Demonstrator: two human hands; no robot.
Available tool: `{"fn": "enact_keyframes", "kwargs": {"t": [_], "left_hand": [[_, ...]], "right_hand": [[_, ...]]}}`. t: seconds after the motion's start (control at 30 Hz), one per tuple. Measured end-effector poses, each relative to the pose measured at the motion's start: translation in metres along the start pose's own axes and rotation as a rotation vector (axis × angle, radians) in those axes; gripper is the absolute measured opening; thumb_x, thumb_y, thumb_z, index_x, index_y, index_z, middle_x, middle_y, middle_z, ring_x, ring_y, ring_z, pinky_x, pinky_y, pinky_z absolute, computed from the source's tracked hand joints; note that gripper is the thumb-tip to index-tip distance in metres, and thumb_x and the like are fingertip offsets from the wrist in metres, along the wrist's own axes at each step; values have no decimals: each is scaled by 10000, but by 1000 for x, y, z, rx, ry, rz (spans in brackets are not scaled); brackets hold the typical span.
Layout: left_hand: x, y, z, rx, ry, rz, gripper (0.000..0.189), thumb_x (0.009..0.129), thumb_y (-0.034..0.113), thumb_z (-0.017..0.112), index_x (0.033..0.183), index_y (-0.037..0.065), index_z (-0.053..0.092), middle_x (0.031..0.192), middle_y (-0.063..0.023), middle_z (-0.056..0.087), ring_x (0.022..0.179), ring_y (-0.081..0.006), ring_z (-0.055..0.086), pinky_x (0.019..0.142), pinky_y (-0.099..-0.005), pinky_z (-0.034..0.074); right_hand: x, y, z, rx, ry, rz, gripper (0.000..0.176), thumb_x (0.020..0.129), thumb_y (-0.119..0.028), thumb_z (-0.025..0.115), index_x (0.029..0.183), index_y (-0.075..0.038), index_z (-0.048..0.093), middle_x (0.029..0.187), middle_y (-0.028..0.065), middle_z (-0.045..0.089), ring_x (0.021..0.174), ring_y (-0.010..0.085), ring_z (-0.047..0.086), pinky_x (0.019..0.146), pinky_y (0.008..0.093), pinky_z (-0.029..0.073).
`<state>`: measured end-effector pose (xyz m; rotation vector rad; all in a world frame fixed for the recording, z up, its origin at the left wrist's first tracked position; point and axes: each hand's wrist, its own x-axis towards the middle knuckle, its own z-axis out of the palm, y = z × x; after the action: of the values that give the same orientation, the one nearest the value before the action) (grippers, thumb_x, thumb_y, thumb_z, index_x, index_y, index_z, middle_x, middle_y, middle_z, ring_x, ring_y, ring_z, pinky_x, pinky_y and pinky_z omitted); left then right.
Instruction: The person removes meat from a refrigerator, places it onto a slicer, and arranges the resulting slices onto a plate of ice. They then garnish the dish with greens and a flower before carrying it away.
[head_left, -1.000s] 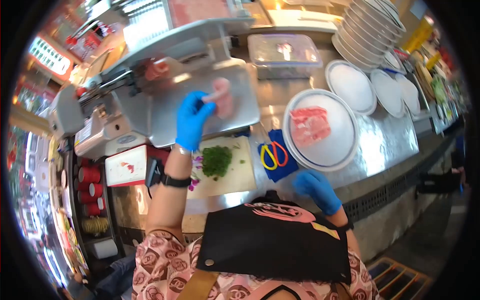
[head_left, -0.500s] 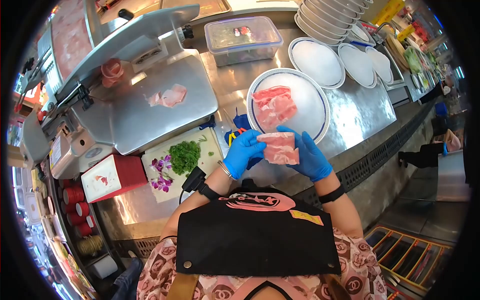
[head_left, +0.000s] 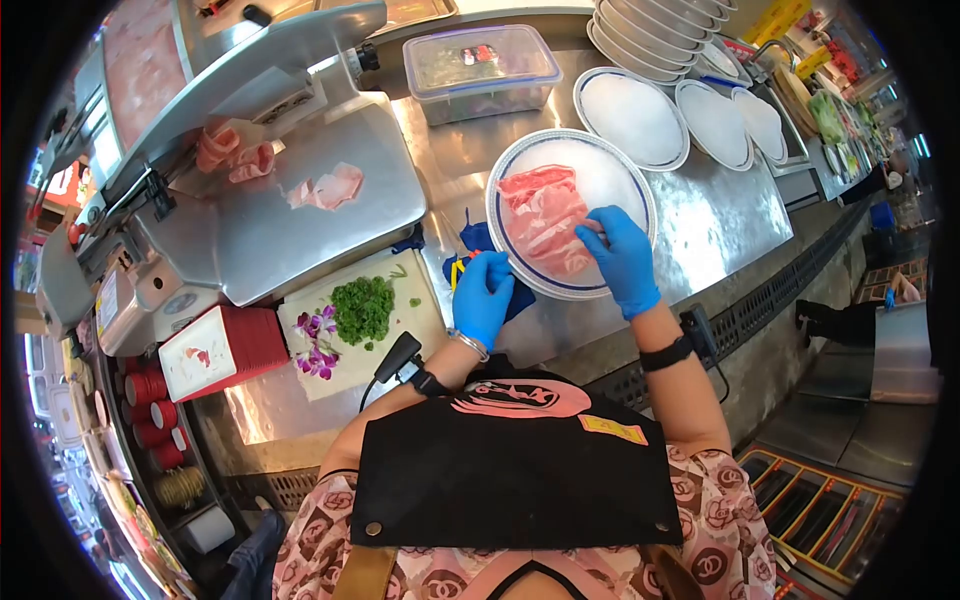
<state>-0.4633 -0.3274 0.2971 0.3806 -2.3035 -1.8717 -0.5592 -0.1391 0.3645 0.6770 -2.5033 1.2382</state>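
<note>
So the right hand's (head_left: 622, 262) blue-gloved thumb and fingertips are bent in over the right edge of the meat slices (head_left: 545, 215), touching them, though I can't tell if they're really pinching. The left hand (head_left: 482, 298) has its fingers curled in right by the plate's near-left rim, nothing visible in them, and I can't tell if they're fully closed.

The slices lie overlapping on the left part of a white plate (head_left: 612, 175) with a blue-lined rim. Blue cloth (head_left: 522, 300) pokes out beside the left hand, with a bit of yellow handle (head_left: 457, 271) showing. Left of that there's a cutting board (head_left: 415, 340) with chopped greens (head_left: 363, 310) and purple flowers (head_left: 316, 352).

Further out, pale meat scraps (head_left: 328, 187) sit on the slicer's metal tray (head_left: 320, 240), curled slices (head_left: 235, 156) lie near its blade, and a lidded plastic box (head_left: 482, 72) stands beyond the plate
</note>
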Motion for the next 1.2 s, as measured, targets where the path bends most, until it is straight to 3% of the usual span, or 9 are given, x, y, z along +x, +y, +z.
{"fn": "enact_keyframes", "kwargs": {"t": [0.03,0.1,0.2,0.33,0.53,0.73,1.0,1.13,1.2], "left_hand": [[0,8,-3,1,3,-1,286,782,-41,591,1053,52,588,996,-71,619,904,-195,618,781,-322,519],[2,24,-13,481,-102,682,374,707,-19,613,1070,70,607,1072,-107,590,973,-275,586,826,-379,490],[3,9,3,658,-235,906,403,676,14,625,1073,85,622,1111,-122,568,997,-309,554,857,-410,461],[7,16,-11,682,-241,875,370,703,51,630,1070,96,623,1104,-121,573,998,-304,549,879,-411,441],[68,77,-141,1000,644,662,389,720,161,689,1105,150,637,1108,-137,550,1018,-368,498,844,-490,422],[105,45,-216,983,326,314,218,744,115,674,960,105,656,1010,-141,592,945,-332,574,800,-402,470],[-30,6,-349,932,957,543,247,727,-72,544,934,22,641,1018,-165,616,975,-322,578,864,-386,463],[-56,11,-383,1433,1088,330,313,685,-54,611,982,42,640,1181,-182,545,1079,-359,524,893,-420,446],[-36,22,-361,1095,873,535,331,668,-41,622,986,47,633,1116,-165,572,1052,-364,533,888,-432,439]], "right_hand": [[4,5,0,-78,-38,-85,166,808,-156,684,910,-64,591,815,97,593,688,250,612,598,318,484],[7,7,-2,-151,-80,-174,170,796,-157,684,906,-68,591,822,113,583,687,271,601,609,331,487],[13,0,1,-284,-141,-258,218,768,-175,703,912,-65,580,837,96,583,717,280,596,633,351,492],[10,-7,-4,-342,44,-68,394,738,-202,740,1048,-40,560,938,121,565,839,287,582,716,364,482],[-12,-29,-19,-86,150,9,292,781,-57,678,1049,-24,570,933,67,552,782,170,525,693,290,437],[-38,-41,11,131,-11,75,193,823,12,592,1012,-23,585,876,43,544,710,110,495,649,239,417],[-60,-52,31,242,-110,91,188,819,44,574,986,-37,602,817,31,541,670,102,492,649,237,426],[-56,-62,41,256,-203,64,192,814,56,573,983,-31,601,837,36,558,677,104,507,649,238,432],[-50,-71,49,290,-214,49,196,813,58,574,985,-31,602,852,41,564,678,106,513,647,239,435]]}}
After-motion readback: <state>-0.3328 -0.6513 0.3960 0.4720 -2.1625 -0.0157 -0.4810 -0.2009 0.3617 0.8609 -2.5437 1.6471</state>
